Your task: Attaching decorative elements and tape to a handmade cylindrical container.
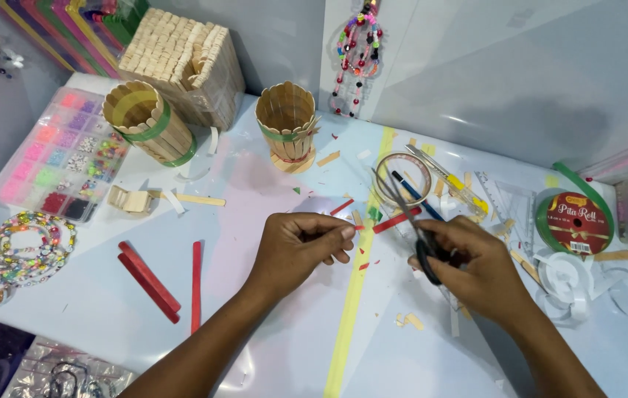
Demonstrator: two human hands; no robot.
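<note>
Two hands: right (469, 258) grasps scissors (406, 221) (blades pointing up-left), left fingers (329, 239) pinch a red stick scrap (359, 228)

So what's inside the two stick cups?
Both stick cups show only bare inner walls near the rim; the nearer walls hide their bottoms, so small contents can't be ruled out.

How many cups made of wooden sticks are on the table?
2. One stick cup lies tilted at the back left beside the bead box. The other stick cup stands upright in the middle back. More could be hidden outside the view.
</note>
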